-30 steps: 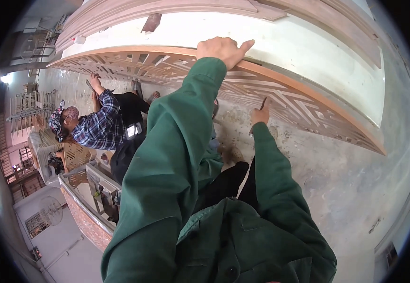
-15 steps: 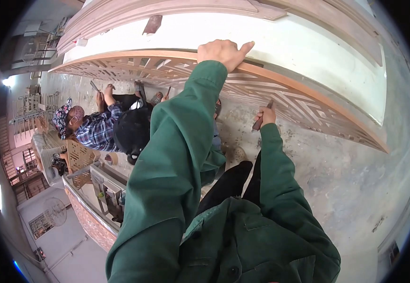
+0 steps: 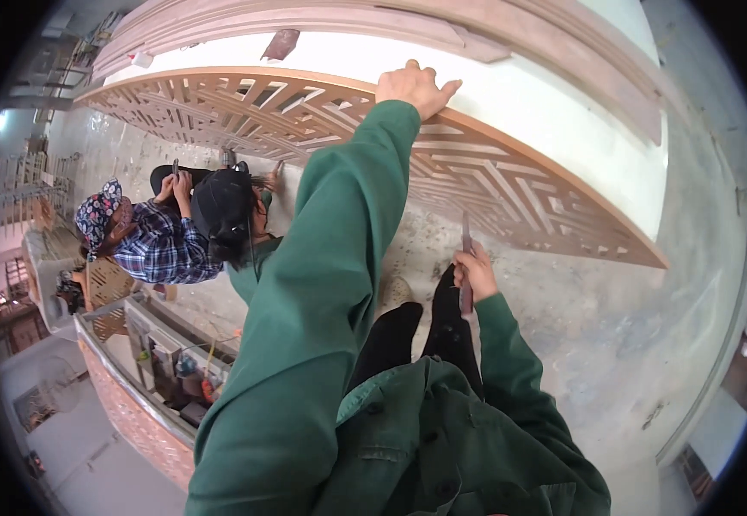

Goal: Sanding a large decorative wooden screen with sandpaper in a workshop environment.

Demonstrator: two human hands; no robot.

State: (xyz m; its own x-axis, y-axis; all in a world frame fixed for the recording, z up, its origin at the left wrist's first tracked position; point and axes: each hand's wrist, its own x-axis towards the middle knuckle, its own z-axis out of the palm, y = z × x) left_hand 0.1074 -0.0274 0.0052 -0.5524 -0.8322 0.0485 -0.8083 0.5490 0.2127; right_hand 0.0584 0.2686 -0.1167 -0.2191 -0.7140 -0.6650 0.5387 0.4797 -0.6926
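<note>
A large brown panel [image 3: 244, 101] with a cut-out lattice pattern stands on edge along the white table. My left hand [image 3: 415, 89] grips its top edge, thumb out to the right and fingers over the far side. Lower down, in front of the panel's pierced face, my right hand [image 3: 475, 272] is closed around a long, narrow, flat brown stick [image 3: 466, 297] that looks like a file. Its tip points up towards the panel. The fingers behind the stick are partly hidden.
Beyond the panel, the white table [image 3: 554, 110] carries long wooden strips [image 3: 339, 19] and a small brown piece [image 3: 281, 45]. Two people crouch at left, one in a plaid shirt [image 3: 165, 245], one in a black cap [image 3: 221, 202]. Near them stands a cart [image 3: 137, 404] with tools.
My right hand has drawn back from the panel towards my legs, the stick now more upright. The panel's face shows more. The person in plaid now has both hands together around a tool.
</note>
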